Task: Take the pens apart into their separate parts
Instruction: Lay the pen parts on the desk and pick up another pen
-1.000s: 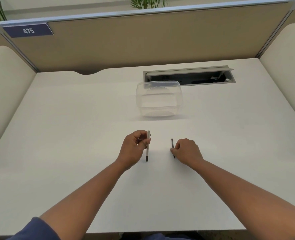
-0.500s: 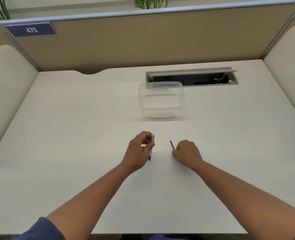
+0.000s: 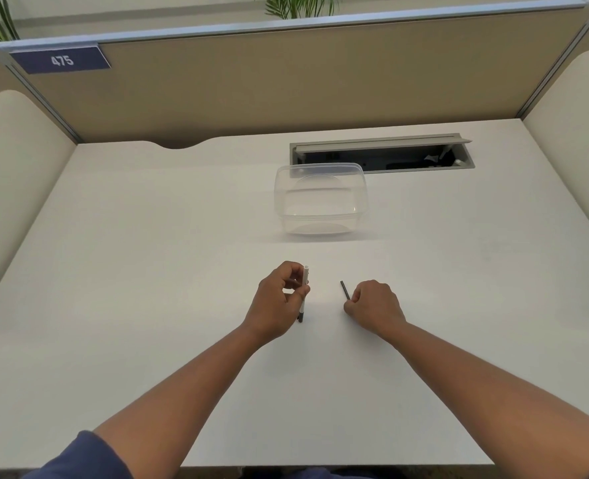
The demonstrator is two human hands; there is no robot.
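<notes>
Two pieces are showing. The left hand (image 3: 279, 299) is pinching the white pen body (image 3: 304, 290) upright above the desk (image 3: 147, 271), while the right hand (image 3: 372, 307) is closing around a thin dark part (image 3: 345, 290), possibly the refill. Disassembly seems underway; the clear container (image 3: 320, 198) beyond looks empty.

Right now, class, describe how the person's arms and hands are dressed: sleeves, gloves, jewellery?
Both forearms are bare. The left hand and right hand wear no gloves, and no watch or rings are visible. A dark blue sleeve covers the left upper arm.
</notes>
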